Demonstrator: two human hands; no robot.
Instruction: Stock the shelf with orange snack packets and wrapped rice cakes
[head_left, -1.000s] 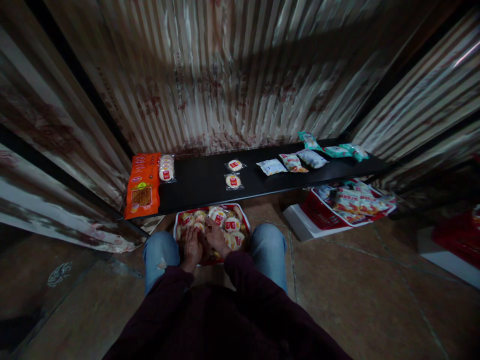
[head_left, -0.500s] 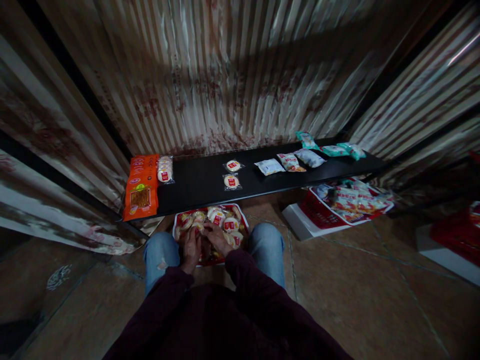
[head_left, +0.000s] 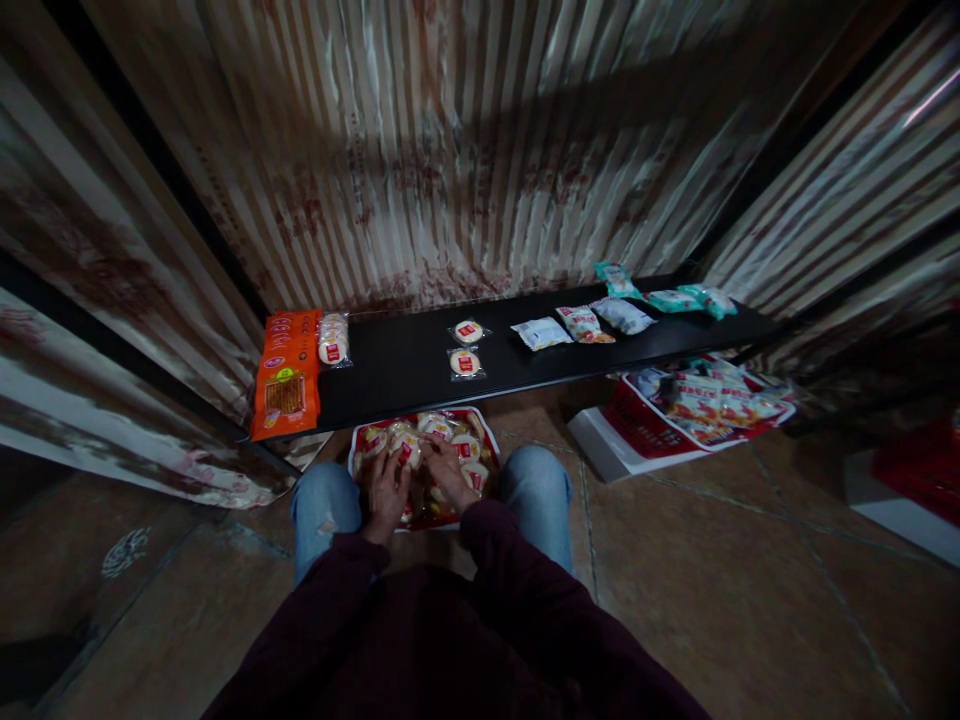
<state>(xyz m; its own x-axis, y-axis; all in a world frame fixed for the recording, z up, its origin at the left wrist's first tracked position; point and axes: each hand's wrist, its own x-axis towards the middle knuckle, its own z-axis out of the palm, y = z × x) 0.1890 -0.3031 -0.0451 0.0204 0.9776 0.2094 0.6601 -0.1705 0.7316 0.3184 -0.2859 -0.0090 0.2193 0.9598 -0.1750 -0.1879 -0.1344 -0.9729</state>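
Low between the knees point(head_left: 536, 490), both bare hands are reaching into a shallow red plastic basket with a pale rim point(head_left: 493, 437), palms down and fingers loosely bent. A round, pale cake in clear wrapping with a red label point(head_left: 406, 449) is lying at the fingertips, between the left hand point(head_left: 387, 497) and the right hand point(head_left: 448, 476); whether either is actually gripping it, I cannot tell. More wrapped round cakes point(head_left: 465, 449) are filling the basket around the fingers. Beyond the hands, a long black shelf point(head_left: 405, 350) is running crosswise, and two single wrapped cakes point(head_left: 465, 363) are lying on it almost straight ahead of the right hand. Farther left of the grip, a flat orange packet point(head_left: 286, 380) is lying beside an overlapping row of wrapped cakes point(head_left: 334, 338). Ahead and to the right of the grip, whitish pouches point(head_left: 542, 333) and teal packets point(head_left: 616, 280) are resting on the shelf, while a second red basket of printed packets point(head_left: 645, 420) is standing below.
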